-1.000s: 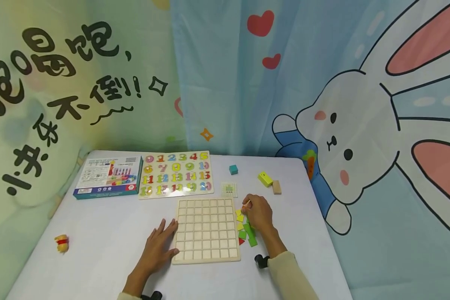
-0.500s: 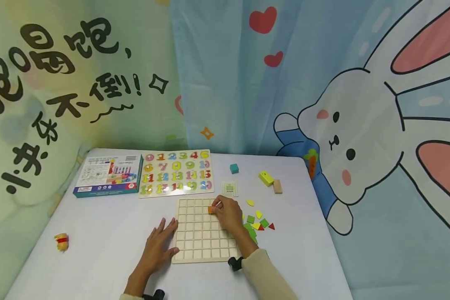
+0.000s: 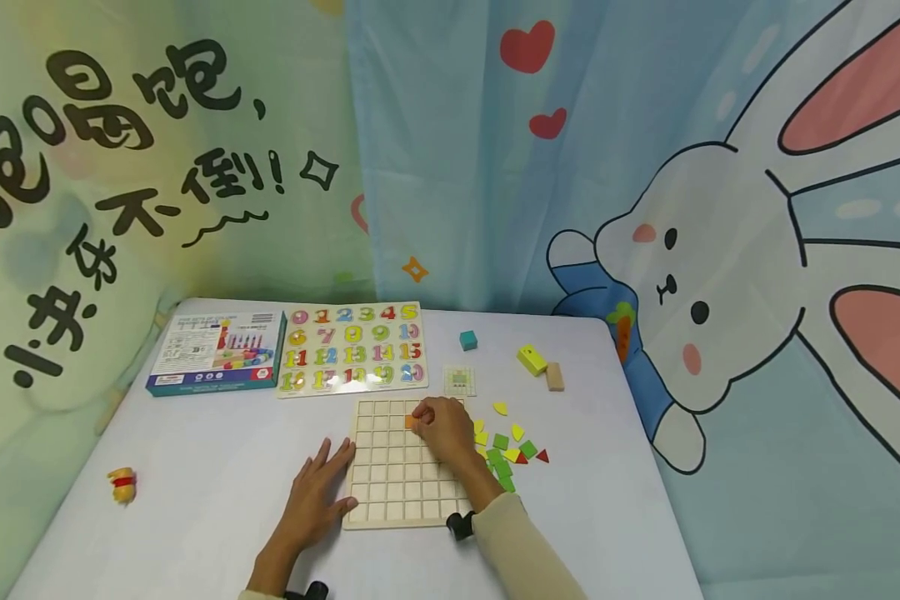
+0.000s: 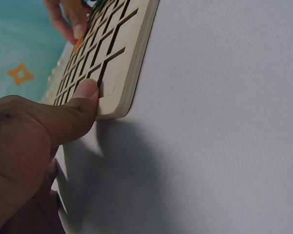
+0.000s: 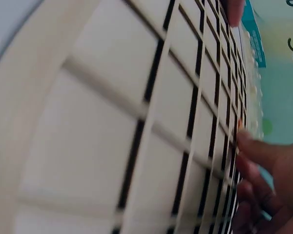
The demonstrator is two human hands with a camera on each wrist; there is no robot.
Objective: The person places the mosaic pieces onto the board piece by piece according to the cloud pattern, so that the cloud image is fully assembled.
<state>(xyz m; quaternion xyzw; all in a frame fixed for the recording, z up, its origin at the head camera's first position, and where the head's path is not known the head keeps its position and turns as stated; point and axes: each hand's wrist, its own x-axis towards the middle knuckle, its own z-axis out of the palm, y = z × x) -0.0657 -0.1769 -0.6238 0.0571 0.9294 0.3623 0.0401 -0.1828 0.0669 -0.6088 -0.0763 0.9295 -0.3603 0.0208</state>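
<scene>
A pale wooden grid board lies flat on the white table. My left hand rests open at the board's left edge, the thumb touching its near corner. My right hand reaches over the board's upper rows and pinches a small orange tile down onto a cell; in the right wrist view its fingertips press among the grid bars. A scatter of small green, yellow and red tiles lies just right of the board.
Behind the board lie a number puzzle, a blue box and a small pattern card. A teal cube, a yellow block and a tan block sit at the back right. A small yellow-red toy stands at the left.
My right hand picked an orange tile from the pile at the board's right and carried it left over the board's upper rows. The left hand has stayed put.
</scene>
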